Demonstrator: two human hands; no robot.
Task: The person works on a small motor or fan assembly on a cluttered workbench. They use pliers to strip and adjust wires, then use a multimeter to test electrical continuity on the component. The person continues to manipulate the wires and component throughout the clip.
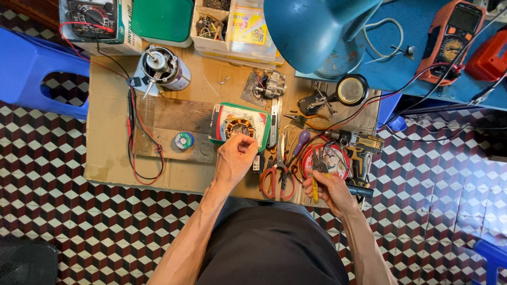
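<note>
Head view: left hand (234,158) pinching at copper-wound stator (238,127), right hand (330,191) grip clenched on yellow-handled pliers (316,182), tools crowding both.

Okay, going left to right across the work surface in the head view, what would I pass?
Blue plastic stool → fan motor → solder spool → copper-wound stator under the left hand → red-handled scissors → right hand → orange multimeter.

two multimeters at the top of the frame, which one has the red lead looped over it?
The analog meter at top left, sitting in its box: a red lead loops across its dial. The orange digital meter at top right lies on the blue surface.
</note>
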